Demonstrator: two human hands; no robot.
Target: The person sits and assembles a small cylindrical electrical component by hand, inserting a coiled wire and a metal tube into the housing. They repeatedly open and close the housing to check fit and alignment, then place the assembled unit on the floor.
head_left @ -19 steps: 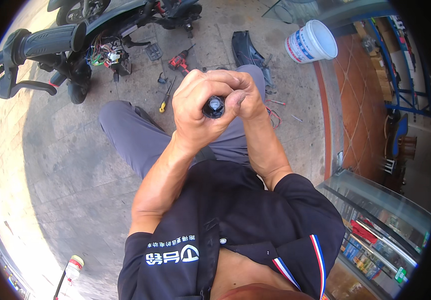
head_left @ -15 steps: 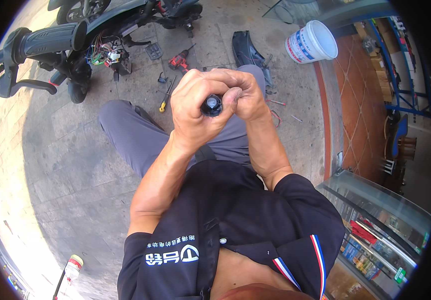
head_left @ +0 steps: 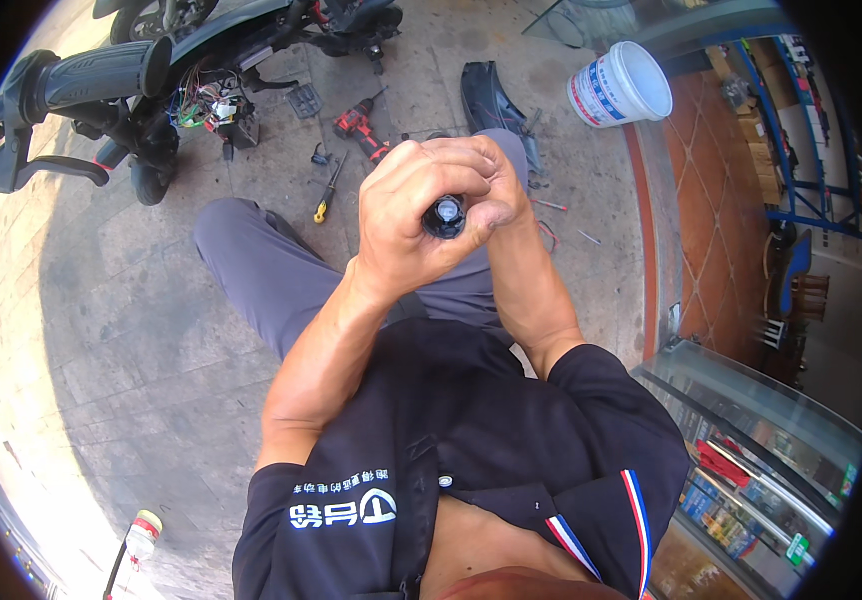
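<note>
I see my left hand (head_left: 406,225) and right hand (head_left: 486,190) clasped together around a small black round part (head_left: 444,216), its end facing the camera. Below them on the concrete floor (head_left: 151,330) lie a red drill (head_left: 361,130) and a yellow-handled screwdriver (head_left: 328,190), near a stripped scooter (head_left: 201,80). A white bucket (head_left: 619,85) stands further right.

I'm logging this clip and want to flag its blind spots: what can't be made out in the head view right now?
- Small black round-ended part: only its end shows; the left hand and right hand wrap the rest.
- Scooter: cut off by the top edge and the fisheye rim.
- Red drill: partly hidden behind the hands.
- Small bits on the concrete floor by the yellow-handled screwdriver: too small to identify.
</note>
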